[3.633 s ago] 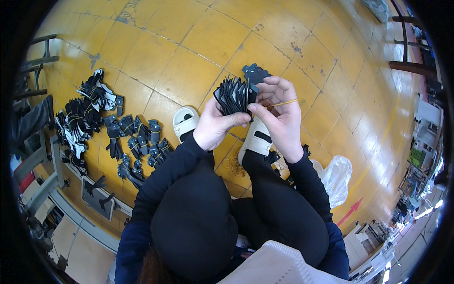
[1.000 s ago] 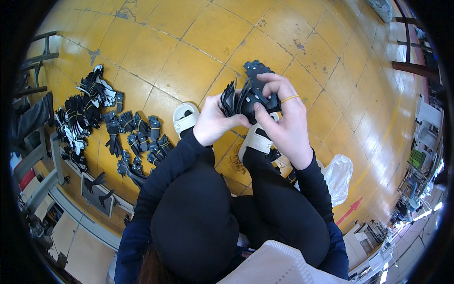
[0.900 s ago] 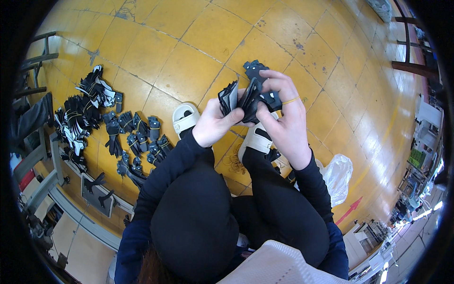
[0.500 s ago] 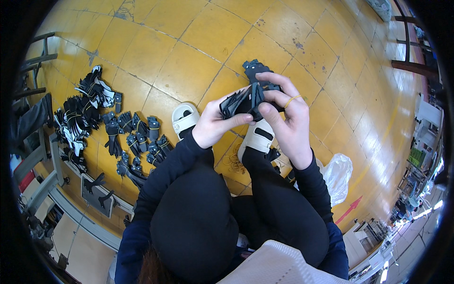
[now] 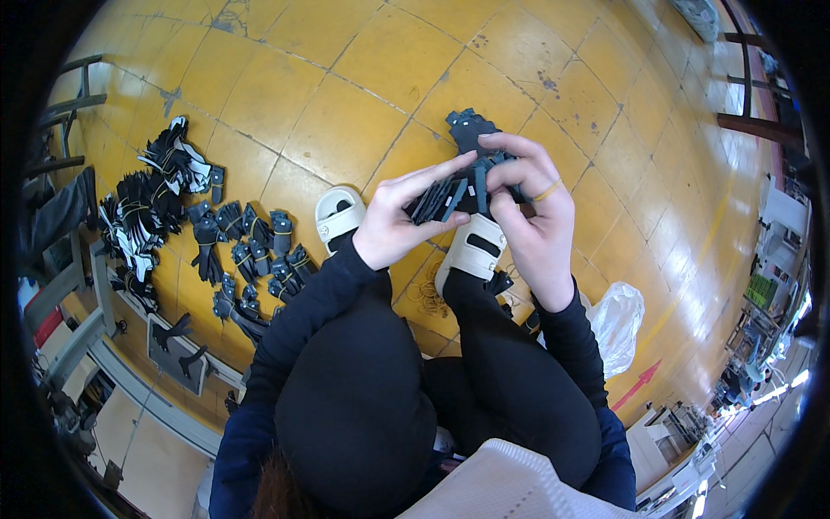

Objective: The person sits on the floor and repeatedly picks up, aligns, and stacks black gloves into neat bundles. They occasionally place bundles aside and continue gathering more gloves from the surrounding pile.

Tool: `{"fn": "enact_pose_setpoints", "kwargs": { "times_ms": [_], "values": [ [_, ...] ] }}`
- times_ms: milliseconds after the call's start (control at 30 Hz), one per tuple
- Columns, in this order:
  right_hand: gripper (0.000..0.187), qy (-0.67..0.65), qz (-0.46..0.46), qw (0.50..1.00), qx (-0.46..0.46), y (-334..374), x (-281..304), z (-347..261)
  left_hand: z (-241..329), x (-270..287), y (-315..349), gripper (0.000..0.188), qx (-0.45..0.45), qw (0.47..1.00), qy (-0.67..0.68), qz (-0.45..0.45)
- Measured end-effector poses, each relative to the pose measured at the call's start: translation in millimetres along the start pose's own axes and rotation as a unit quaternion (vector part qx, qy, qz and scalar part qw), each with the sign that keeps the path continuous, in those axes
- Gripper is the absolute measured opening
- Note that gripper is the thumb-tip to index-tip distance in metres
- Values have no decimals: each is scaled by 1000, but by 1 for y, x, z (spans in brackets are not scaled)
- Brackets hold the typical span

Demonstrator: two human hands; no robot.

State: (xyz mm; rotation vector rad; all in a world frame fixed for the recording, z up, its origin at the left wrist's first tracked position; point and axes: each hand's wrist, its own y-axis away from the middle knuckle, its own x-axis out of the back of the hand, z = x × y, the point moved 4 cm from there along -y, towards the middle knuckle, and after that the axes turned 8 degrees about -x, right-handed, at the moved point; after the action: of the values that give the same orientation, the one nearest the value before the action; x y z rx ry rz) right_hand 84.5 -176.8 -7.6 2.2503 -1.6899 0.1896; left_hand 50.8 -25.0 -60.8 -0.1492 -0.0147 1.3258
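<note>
Between my hands is a stack of black gloves (image 5: 439,201), its folded ends spread like cards. My left hand (image 5: 386,223) is closed round the stack from the left, the thumb below and the fingers above. On the right edge of the stack, my right hand (image 5: 543,229) pinches a glove end with thumb and bent forefinger. A thin yellow band (image 5: 547,190) circles one of its fingers. Just beyond that hand shows a dark glove pile (image 5: 469,127), partly hidden by the fingers.
Banded black glove bundles (image 5: 251,229) lie on the yellow tiled floor at left, beside a heap of loose black-and-white gloves (image 5: 138,212). Yellow rubber bands (image 5: 426,294) lie between my white clogs (image 5: 339,214). A clear plastic bag (image 5: 618,327) rests at right.
My left fingers have lifted and straightened over the stack, whose ends now show more spread. My right hand has shifted slightly right, opening a gap between parts of the stack.
</note>
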Motion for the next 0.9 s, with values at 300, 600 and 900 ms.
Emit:
{"fn": "enact_pose_setpoints", "kwargs": {
  "times_ms": [300, 600, 900],
  "values": [
    [14, 87, -11, 996, 24, 4, -6, -16, 0, 4, 1, 67, -18, 998, -51, 19],
    [29, 115, 7, 979, 167, 5, -12, -21, 4, 4, 0, 66, -61, 996, -55, 27],
    [16, 110, -2, 988, 106, 4, -11, -15, -1, 4, 2, 65, -7, 999, -30, 24]
  ]
}}
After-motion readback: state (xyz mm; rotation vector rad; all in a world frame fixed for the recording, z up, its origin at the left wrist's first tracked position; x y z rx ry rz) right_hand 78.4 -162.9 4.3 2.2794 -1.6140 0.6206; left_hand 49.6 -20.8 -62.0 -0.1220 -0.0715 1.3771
